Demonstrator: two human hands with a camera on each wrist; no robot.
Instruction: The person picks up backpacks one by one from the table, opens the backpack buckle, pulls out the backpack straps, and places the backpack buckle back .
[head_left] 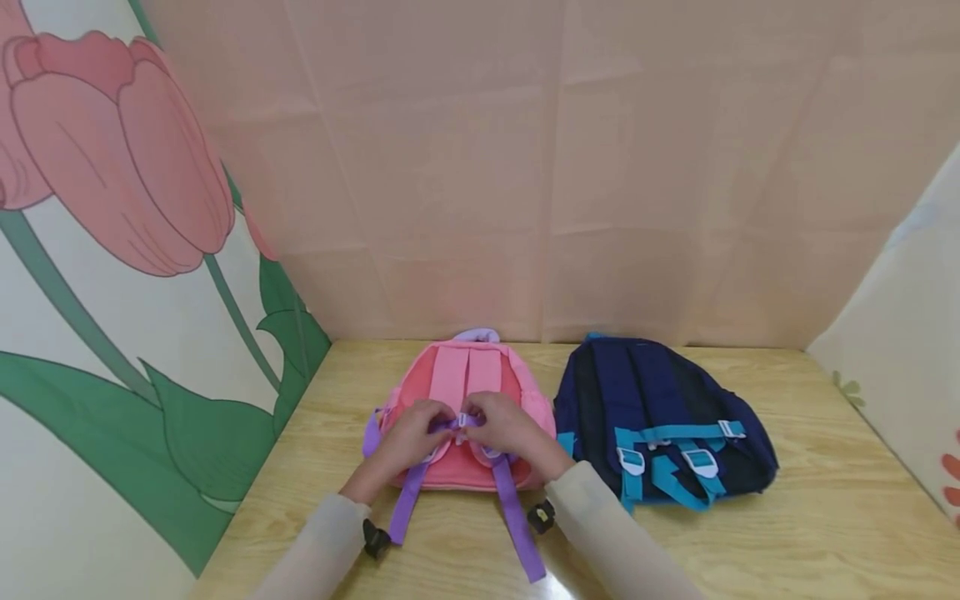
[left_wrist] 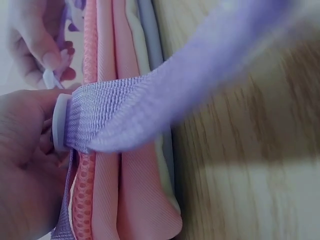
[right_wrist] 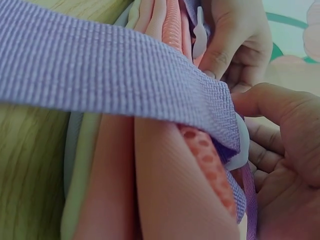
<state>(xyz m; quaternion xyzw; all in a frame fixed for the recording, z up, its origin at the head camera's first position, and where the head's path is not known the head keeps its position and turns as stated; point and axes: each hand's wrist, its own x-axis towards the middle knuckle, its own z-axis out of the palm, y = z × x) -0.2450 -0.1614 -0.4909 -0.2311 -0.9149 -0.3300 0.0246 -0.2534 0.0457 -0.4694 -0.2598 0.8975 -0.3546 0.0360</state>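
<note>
A pink backpack (head_left: 448,364) lies with its shoulder straps facing up. Across those straps runs a narrow purple chest strap with a small white buckle (head_left: 462,420). My left hand (head_left: 414,431) pinches this strap at the buckle's left side, and my right hand (head_left: 504,423) pinches it at the right, fingertips nearly meeting. Two loose purple webbing ends (head_left: 513,521) trail over the bag's bottom edge toward me. Up close in the left wrist view, one webbing end passes through a white strap adjuster (left_wrist: 60,122) beside the left hand. The right wrist view shows similar webbing (right_wrist: 115,75).
Right beside the pink bag lies a dark blue backpack (head_left: 652,383) with teal straps (head_left: 678,432) and white adjusters. Both are on a wood-grain table (head_left: 832,492). A plain pinkish backdrop (head_left: 555,167) rises behind, and a tulip-printed panel (head_left: 120,158) stands at the left.
</note>
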